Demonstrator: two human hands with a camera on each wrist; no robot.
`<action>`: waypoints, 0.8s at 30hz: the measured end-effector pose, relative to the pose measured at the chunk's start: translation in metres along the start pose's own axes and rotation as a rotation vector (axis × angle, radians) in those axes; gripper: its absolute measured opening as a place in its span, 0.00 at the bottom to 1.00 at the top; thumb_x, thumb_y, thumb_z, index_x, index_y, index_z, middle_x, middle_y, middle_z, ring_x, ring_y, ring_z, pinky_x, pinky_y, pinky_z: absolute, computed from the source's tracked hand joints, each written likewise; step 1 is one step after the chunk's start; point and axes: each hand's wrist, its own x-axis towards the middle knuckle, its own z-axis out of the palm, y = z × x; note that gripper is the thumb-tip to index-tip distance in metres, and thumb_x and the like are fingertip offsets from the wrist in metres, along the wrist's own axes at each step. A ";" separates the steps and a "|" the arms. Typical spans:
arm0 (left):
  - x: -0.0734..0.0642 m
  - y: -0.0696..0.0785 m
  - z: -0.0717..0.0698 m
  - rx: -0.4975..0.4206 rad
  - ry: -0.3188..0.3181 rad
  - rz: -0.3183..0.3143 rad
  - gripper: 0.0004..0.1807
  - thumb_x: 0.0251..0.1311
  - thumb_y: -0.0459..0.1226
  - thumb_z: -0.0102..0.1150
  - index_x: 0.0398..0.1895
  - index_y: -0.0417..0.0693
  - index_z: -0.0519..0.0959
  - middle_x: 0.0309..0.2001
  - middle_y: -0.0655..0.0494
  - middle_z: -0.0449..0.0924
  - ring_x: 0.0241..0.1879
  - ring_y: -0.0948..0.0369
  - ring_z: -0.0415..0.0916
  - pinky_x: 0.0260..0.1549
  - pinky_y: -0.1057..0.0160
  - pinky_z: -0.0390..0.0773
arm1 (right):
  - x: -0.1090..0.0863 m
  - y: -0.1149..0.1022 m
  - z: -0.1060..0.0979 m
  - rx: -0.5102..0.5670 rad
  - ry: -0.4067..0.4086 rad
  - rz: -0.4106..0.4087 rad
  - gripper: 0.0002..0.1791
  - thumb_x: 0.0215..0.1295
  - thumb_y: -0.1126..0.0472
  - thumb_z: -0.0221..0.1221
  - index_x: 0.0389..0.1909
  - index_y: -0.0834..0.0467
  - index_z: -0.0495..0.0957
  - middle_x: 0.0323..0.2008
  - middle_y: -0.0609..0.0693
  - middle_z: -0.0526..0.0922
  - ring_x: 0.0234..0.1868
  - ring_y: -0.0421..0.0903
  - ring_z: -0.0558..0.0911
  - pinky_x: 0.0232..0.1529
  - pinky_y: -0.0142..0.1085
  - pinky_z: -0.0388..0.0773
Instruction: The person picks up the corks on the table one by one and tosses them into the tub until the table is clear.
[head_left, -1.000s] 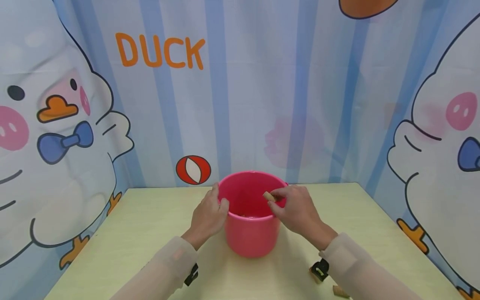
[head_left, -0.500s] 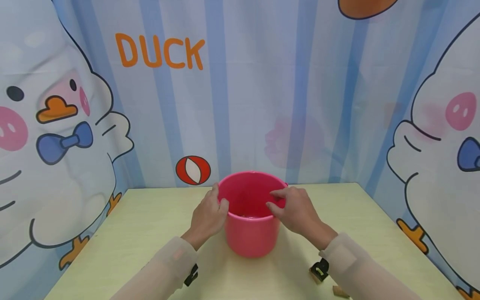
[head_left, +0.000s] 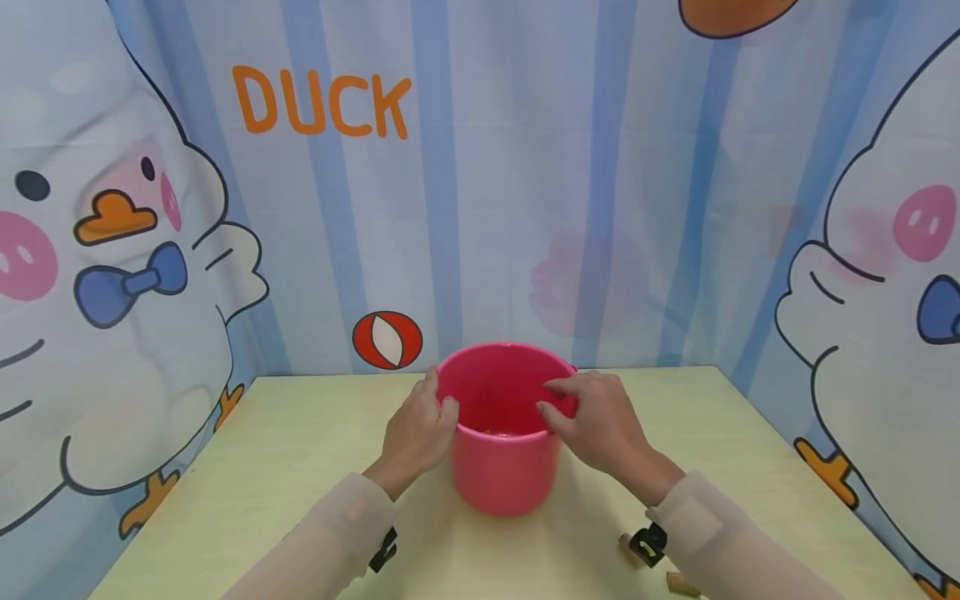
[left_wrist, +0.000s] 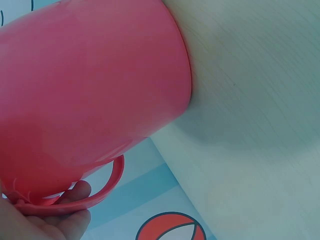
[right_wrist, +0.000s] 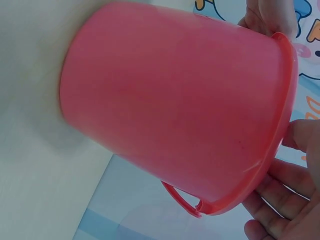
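Note:
A pink plastic bucket [head_left: 505,479] stands upright on the table. My left hand [head_left: 416,429] holds its left rim, and in the left wrist view the fingers curl through the bucket's looped handle [left_wrist: 115,177]. At the right rim is my right hand [head_left: 600,421], thumb and forefinger parted over the opening with nothing seen between them. In the right wrist view its fingers lie loosely beside the rim; whether they touch it I cannot tell. The bucket's bottom is mostly hidden by its near wall; something small shows there, too unclear to name.
Two small tan, cork-like pieces lie near the right forearm, one cork-like piece [head_left: 681,583] by the sleeve and another cork-like piece [head_left: 630,552] partly behind the black wrist device [head_left: 648,543]. A duck-printed curtain [head_left: 510,183] hangs behind the pale table [head_left: 322,433].
The small tan piece pinched by my right hand a second ago was let go over the bucket and is gone from the fingers. The right hand then shifted slightly right; the left stayed put.

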 end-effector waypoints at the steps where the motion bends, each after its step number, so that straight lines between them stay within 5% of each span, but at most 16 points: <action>1: 0.000 0.000 0.000 0.001 0.000 0.000 0.40 0.70 0.44 0.50 0.81 0.41 0.52 0.68 0.45 0.70 0.62 0.47 0.73 0.50 0.46 0.84 | 0.000 0.000 -0.001 -0.004 0.005 -0.002 0.20 0.57 0.58 0.74 0.50 0.61 0.88 0.39 0.54 0.88 0.38 0.53 0.83 0.29 0.34 0.82; 11: 0.000 0.000 -0.001 0.003 0.002 0.003 0.39 0.70 0.44 0.50 0.81 0.41 0.53 0.68 0.46 0.71 0.61 0.48 0.74 0.51 0.46 0.84 | -0.009 0.002 -0.007 -0.028 0.039 -0.028 0.18 0.57 0.57 0.73 0.48 0.59 0.89 0.29 0.43 0.85 0.37 0.48 0.81 0.49 0.51 0.78; 24: 0.000 0.002 0.000 -0.005 -0.007 -0.023 0.41 0.70 0.45 0.50 0.82 0.43 0.51 0.69 0.47 0.70 0.62 0.48 0.73 0.51 0.46 0.83 | -0.022 0.010 -0.010 -0.008 0.103 -0.071 0.15 0.62 0.55 0.70 0.47 0.58 0.89 0.41 0.51 0.90 0.48 0.54 0.84 0.57 0.56 0.73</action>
